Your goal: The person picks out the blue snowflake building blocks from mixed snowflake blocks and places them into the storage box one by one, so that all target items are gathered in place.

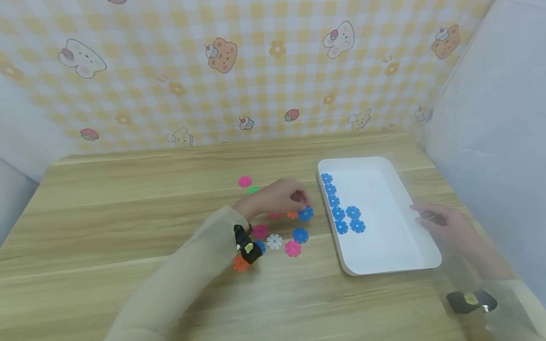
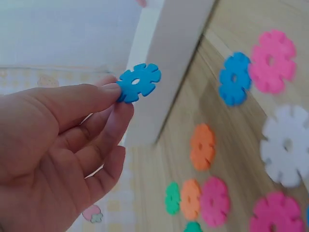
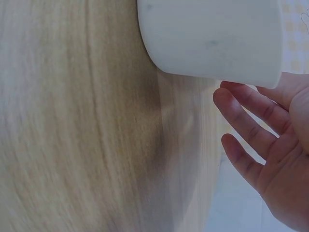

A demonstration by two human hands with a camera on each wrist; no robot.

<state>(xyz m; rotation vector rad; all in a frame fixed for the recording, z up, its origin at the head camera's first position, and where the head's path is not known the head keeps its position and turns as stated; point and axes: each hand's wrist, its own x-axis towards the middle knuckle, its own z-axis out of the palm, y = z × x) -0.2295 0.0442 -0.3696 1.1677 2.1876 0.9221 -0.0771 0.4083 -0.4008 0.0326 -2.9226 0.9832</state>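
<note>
My left hand (image 1: 281,196) pinches a blue snowflake disc (image 2: 140,81) between thumb and fingers. In the head view that hand is over loose discs, left of a white tray (image 1: 384,236). Several blue discs (image 1: 353,212) lie inside the tray along its left side. My right hand (image 1: 453,229) holds the tray's right rim. In the right wrist view its thumb is partly hidden behind the tray wall (image 3: 212,43), while other fingers extend outside it.
Loose discs lie on the wooden table (image 1: 92,230) left of the tray: a white disc (image 1: 274,241), a pink disc (image 1: 293,249), a blue disc (image 1: 300,235), an orange disc (image 1: 240,264) and several others. A checked cloth (image 1: 257,87) hangs behind the table.
</note>
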